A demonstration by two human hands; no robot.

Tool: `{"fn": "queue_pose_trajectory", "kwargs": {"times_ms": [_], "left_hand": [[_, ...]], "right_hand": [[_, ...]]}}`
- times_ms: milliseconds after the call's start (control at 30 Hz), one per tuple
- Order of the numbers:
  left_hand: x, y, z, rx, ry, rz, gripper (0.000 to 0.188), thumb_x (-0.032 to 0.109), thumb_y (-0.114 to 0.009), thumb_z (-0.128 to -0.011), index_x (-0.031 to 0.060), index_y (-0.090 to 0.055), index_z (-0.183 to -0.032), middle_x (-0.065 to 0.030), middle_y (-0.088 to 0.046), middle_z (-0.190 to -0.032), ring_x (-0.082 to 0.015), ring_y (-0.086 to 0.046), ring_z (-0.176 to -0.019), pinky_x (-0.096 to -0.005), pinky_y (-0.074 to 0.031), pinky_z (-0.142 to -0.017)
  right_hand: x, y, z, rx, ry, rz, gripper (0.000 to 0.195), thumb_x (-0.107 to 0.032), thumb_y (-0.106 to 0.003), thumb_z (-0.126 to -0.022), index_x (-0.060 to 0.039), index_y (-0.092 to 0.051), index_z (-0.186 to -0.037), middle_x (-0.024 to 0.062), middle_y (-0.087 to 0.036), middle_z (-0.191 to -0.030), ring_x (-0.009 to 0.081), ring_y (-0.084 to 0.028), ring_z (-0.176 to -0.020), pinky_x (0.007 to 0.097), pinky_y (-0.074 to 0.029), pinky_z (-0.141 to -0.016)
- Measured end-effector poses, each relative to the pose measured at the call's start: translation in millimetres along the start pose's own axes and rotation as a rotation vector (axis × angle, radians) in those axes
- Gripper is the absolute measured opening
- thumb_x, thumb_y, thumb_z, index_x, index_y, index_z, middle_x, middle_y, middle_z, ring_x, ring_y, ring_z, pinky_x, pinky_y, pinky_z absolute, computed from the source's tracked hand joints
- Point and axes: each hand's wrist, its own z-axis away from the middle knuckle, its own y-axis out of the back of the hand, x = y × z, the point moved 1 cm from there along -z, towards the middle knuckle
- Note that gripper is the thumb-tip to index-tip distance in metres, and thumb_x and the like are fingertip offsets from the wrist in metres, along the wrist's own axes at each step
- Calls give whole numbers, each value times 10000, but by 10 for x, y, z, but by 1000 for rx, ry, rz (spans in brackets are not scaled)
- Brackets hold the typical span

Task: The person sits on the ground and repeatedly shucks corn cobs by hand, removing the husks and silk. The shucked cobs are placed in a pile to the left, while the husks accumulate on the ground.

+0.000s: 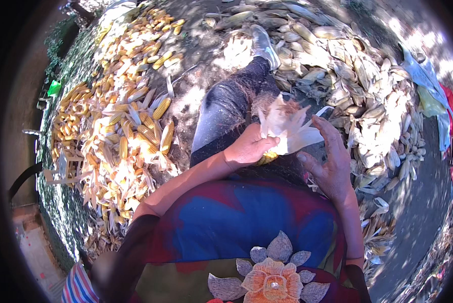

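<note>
A corn cob (267,158) with yellow kernels showing at its lower end lies in front of my torso, above my lap. Pale husk leaves (291,132) fan out from it, with brownish silk at the top. My left hand (252,146) is closed around the cob and the base of the husk, thumb on top. To the right of the husk, my right hand (327,163) is held up with fingers and thumb apart, near the leaf tips. Loose silk clings to my dark trousers (226,110).
At the left spreads a heap of husked yellow corn cobs (147,132) with loose husks among them. A large pile of corn in dry husks (363,87) lies at the right. Blue cloth or plastic (425,75) hangs at the far right. A small wooden stool (65,166) stands at the left.
</note>
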Motion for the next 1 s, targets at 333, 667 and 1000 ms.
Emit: {"fn": "queue_pose_trajectory", "kwargs": {"times_ms": [333, 667, 1000], "left_hand": [[-251, -12, 48, -227, -145, -374, 503, 275, -808, -680, 28, -651, -1088, -163, -650, -1055, -304, -625, -990, -400, -487, -895], [-556, -336, -51, -272, -121, -844, 586, 234, -776, -570, 1, -555, -1060, -178, -632, -971, -367, -638, -929, -460, -516, -800], [129, 1250, -414, 592, 207, -244, 423, 150, -744, -762, -49, -559, -1087, -105, -644, -877, -193, -618, -754, -319, -503, -689]], "right_hand": [[199, -538, 75, -460, -362, -58, 493, -269, -654, -889, 34, -512, -1251, 233, -675, -922, 393, -674, -869, 443, -505, -755], [509, -469, 372, -544, -261, 311, 380, -417, -668, -871, -37, -670, -884, 212, -646, -715, 412, -646, -672, 479, -478, -605], [350, 317, 718, -151, -519, 34, 310, -265, -604, -936, -13, -563, -759, 132, -553, -584, 220, -535, -519, 358, -402, -521]]}}
